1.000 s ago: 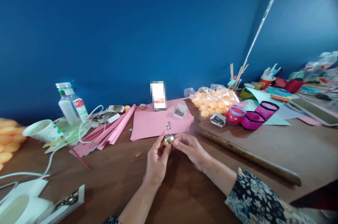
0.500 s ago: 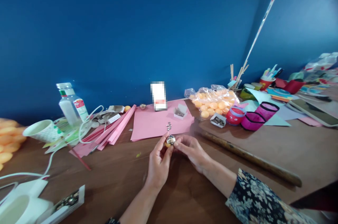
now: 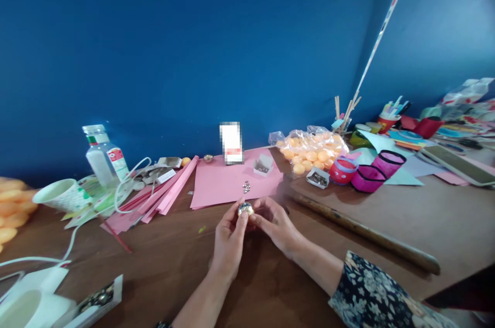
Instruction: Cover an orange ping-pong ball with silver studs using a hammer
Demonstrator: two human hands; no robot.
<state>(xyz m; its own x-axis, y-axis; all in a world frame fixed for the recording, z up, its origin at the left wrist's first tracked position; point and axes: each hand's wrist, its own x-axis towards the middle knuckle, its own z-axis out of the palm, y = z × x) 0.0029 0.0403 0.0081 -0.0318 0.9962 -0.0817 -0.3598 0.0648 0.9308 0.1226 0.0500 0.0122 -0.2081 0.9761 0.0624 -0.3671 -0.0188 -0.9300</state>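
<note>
A small shiny ball (image 3: 245,209) with a gold and silver metallic surface is held just above the brown table, in front of the pink sheets. My left hand (image 3: 229,238) is closed on it, thumb on the near side and fingers around the left. From the right, my right hand (image 3: 279,226) has thumb and fingertips pinched against the ball's edge; whether a small piece is between them is hidden. Several small metal tacks (image 3: 246,186) lie loose on the pink paper (image 3: 216,183) just beyond. A small white box (image 3: 263,165) on the paper holds more small metal pieces.
A wooden rod (image 3: 363,230) lies across the right. Behind it are a second box of metal pieces (image 3: 319,178), a bag of orange balls (image 3: 309,150) and magenta cups (image 3: 367,177). Folded pink strips (image 3: 176,189), a glass bottle (image 3: 101,158) and a paper cup (image 3: 62,199) are left.
The ball has turned in my hands and come slightly nearer and left; its orange underside no longer shows. My left thumb now lies over its front, and my right fingers stay at its right side.
</note>
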